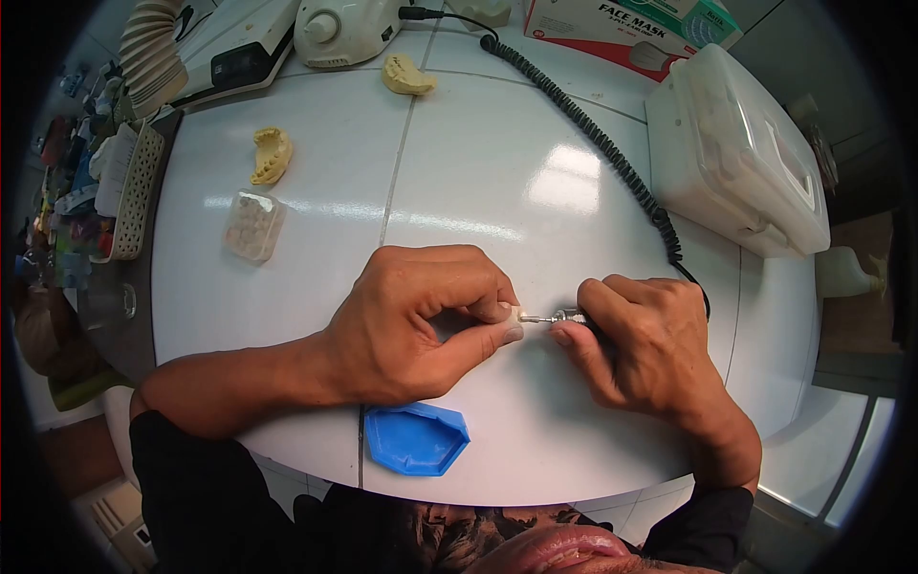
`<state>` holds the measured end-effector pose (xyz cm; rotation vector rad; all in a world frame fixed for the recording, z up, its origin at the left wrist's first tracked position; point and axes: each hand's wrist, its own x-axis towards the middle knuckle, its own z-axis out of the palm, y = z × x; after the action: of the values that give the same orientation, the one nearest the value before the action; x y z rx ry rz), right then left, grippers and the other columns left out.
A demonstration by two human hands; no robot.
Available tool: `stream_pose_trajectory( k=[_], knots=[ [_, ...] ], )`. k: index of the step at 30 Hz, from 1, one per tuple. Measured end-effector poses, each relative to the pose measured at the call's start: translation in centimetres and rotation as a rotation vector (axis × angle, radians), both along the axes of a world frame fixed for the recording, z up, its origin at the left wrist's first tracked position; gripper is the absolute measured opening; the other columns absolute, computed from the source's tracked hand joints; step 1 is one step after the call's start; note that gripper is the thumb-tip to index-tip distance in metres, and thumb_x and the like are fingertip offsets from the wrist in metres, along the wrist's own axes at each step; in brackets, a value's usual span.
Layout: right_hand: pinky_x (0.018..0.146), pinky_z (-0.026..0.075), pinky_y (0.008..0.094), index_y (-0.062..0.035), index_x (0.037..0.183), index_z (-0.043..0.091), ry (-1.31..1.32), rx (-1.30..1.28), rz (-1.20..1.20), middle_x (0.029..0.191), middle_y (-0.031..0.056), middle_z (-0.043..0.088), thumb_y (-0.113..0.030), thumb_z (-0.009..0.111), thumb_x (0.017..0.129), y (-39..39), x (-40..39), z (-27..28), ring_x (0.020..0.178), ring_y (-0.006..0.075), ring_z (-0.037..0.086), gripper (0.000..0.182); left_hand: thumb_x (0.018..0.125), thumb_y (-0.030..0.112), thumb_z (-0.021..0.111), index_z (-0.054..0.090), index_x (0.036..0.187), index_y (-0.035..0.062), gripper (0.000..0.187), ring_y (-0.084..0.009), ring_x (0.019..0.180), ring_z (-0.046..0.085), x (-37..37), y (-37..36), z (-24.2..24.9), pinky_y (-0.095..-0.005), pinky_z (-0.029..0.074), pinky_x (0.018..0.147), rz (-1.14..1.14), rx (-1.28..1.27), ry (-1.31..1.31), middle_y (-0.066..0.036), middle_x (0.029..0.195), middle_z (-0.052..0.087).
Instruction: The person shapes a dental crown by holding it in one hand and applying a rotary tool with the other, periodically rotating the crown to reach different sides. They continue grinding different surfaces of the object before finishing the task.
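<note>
My left hand is closed, pinching a small whitish piece between thumb and fingertips. Most of that piece is hidden, so its exact kind cannot be made out. My right hand wraps round a rotary handpiece, whose metal nose points left. Its thin bur touches or nearly touches the whitish piece. A black coiled cord runs from the control unit at the back towards my right hand. Below my left hand lies a blue angular tray on the white tabletop.
Two yellowish dental casts lie towards the back left. Near them is a clear box with small pale pieces inside. A lidded plastic case stands at the right, by a face mask box. At left is a basket.
</note>
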<state>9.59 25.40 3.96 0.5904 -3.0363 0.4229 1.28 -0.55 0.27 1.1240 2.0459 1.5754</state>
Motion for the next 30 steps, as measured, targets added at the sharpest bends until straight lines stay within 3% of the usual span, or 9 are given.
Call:
stream_pose_trajectory(
  k=[30],
  knots=[
    [0.048,0.045,0.0405,-0.0097,0.078,0.064,-0.009,0.04,-0.014,0.06,0.0044,0.058,-0.04,0.08,0.101,-0.16,0.13,0.08,0.048,0.0264,0.061,0.041,0.085,-0.004,0.086,0.071,0.088,-0.0006,0.015,-0.0188,0.083,0.079,0.05,0.05,0.15,-0.0299,0.06,0.072,0.0,-0.034,0.039,-0.015,0.1,0.081]
  ],
)
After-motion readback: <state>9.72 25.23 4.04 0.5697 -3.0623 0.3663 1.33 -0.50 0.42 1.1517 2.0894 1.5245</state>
